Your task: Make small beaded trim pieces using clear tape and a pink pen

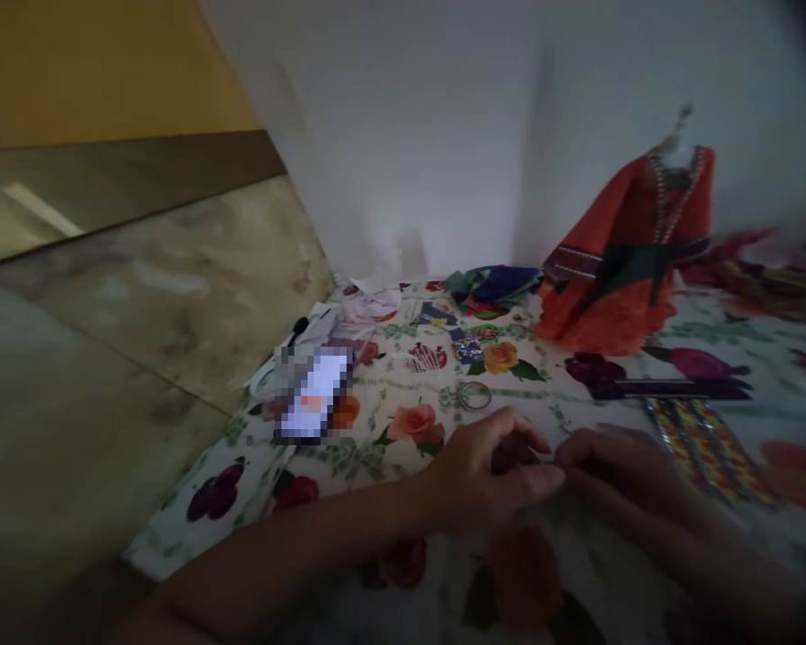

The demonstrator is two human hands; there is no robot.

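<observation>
Gripping small dark item (pixel 510 457) in left hand (pixel 480 475), right hand (pixel 618 466) close against it, above floral tablecloth (pixel 403 385).

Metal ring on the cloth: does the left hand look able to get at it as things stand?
Probably yes. The left hand lies just below the metal ring, and only the floral cloth shows between them, though the hand is curled around a small dark item.

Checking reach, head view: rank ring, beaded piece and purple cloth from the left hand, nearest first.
1. Ring: just ahead of the left hand.
2. Beaded piece: farther ahead, beyond the ring.
3. Purple cloth: farthest, at the back.
</observation>
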